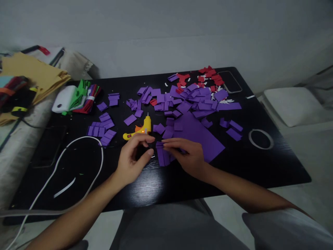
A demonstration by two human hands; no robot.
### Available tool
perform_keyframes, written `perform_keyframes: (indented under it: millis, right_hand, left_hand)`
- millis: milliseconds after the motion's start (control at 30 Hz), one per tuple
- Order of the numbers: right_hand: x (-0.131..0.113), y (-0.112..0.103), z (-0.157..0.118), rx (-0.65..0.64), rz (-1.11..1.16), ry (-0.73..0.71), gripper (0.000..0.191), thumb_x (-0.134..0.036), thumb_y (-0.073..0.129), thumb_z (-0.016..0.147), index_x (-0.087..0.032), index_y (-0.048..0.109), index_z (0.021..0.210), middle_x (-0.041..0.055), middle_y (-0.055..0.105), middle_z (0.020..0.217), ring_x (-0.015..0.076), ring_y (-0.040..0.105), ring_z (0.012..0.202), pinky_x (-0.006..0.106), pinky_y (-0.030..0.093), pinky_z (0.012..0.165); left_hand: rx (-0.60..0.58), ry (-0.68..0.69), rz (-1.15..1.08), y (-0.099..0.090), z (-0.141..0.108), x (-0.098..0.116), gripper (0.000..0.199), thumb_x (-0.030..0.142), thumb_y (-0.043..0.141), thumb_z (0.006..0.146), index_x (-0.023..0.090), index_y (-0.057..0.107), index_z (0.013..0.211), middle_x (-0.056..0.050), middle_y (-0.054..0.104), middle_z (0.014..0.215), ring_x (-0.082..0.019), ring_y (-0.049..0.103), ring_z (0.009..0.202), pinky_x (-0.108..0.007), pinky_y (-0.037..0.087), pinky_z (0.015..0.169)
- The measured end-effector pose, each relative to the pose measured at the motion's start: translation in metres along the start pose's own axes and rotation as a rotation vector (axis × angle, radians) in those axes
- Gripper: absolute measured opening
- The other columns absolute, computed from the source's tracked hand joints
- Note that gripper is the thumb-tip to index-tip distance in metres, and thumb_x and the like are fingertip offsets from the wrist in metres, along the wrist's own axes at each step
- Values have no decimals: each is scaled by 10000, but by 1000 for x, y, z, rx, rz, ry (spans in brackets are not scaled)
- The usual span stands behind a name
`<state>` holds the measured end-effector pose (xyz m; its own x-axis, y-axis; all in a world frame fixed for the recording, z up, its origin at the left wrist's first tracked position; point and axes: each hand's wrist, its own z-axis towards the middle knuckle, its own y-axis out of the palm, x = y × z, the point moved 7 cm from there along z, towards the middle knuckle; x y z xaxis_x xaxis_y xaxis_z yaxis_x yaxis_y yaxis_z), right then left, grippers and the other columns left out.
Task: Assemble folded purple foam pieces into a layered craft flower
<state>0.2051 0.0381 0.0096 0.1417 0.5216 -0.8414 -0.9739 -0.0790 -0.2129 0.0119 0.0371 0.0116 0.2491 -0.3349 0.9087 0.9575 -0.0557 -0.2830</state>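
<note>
My right hand (188, 154) pinches a folded purple paper piece (163, 158) by its upper edge, just above the black table. Close to its left side is my left hand (136, 154), fingers curved and thumb apart from the forefinger, with nothing between them. Behind the left hand lies a yellow glue gun (142, 127), nozzle pointing away, an orange light glowing on its body. A large purple sheet (199, 137) extends under and beyond my right hand. Many small purple pieces (187, 97) are heaped farther back.
Folded purple pieces (96, 130) lie left of the glue gun. Red scraps (212, 77) sit at the back right, near a phone-shaped frame (230, 82). A tape ring (261, 139) rests on the right. A white cable (102, 152) loops at left, near green bundled paper strips (79, 95).
</note>
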Motion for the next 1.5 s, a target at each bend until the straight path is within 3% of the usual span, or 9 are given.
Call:
perform_keyframes:
  millis: [100, 200, 333, 467, 567, 700, 1133, 1400, 1500]
  right_hand:
    - [4, 1, 0, -2, 58, 41, 157, -144, 777, 924, -266, 830, 1008, 23, 850, 1061, 174, 822, 971, 308, 673, 924]
    - [7, 3, -1, -15, 91, 99, 117, -184, 792, 919, -272, 831, 985, 19, 851, 1051, 184, 821, 972, 318, 673, 927]
    - [14, 5, -4, -10, 155, 232, 86, -233, 813, 903, -268, 817, 982, 16, 851, 1001, 182, 823, 929, 307, 677, 887]
    - [25, 10, -6, -15, 303, 403, 216, -317, 859, 853, -252, 783, 1045, 20, 847, 999, 186, 824, 923, 305, 681, 872]
    - [30, 13, -6, -57, 291, 459, 188, -375, 843, 861, -239, 804, 985, 18, 841, 920, 173, 812, 841, 275, 670, 775]
    - [33, 12, -6, -65, 235, 461, 159, -378, 832, 867, -232, 828, 930, 3, 820, 811, 145, 762, 709, 241, 619, 651]
    - [25, 11, -6, -50, 184, 369, 64, -285, 797, 902, -247, 813, 951, 4, 837, 896, 163, 803, 811, 268, 652, 769]
    - [27, 12, -6, -42, 289, 420, 257, -340, 875, 824, -247, 713, 1001, 0, 800, 904, 166, 796, 848, 285, 669, 818]
    - [25, 10, -6, -45, 216, 358, 156, -315, 830, 872, -242, 713, 945, 0, 786, 884, 156, 780, 816, 287, 660, 809]
  left_hand:
    - [-58, 88, 117, 7, -3, 5, 301, 216, 770, 911, 212, 715, 1207, -75, 751, 1110, -185, 691, 962, -333, 574, 901]
    - [-49, 118, 164, 10, -2, 8, 203, 202, 765, 929, 207, 734, 1130, -36, 770, 1007, -155, 723, 915, -282, 587, 863]
    - [-28, 129, 191, 10, -1, 10, 95, 193, 768, 929, 190, 748, 1022, -18, 779, 923, -135, 738, 855, -243, 590, 813]
    - [-5, 122, 204, 8, -1, 12, 65, 184, 767, 925, 191, 752, 988, -11, 779, 885, -129, 734, 804, -235, 589, 770]
    - [3, 106, 207, 7, -1, 11, 34, 192, 764, 926, 188, 752, 957, -5, 779, 855, -124, 727, 766, -229, 587, 746]
    - [-6, 95, 209, 8, 0, 11, 27, 208, 767, 927, 186, 758, 941, 0, 776, 835, -117, 716, 739, -221, 582, 723]
    - [-9, 41, 167, 8, 0, 5, 43, 222, 803, 902, 200, 765, 907, 26, 767, 811, -92, 690, 720, -192, 553, 714]
    - [39, 19, 124, 5, -4, 0, 51, 200, 777, 917, 213, 750, 958, 25, 759, 846, -91, 690, 743, -194, 562, 724]
    - [28, 14, 101, 7, -3, -1, 89, 200, 772, 917, 205, 735, 997, 15, 758, 867, -95, 692, 728, -199, 574, 698]
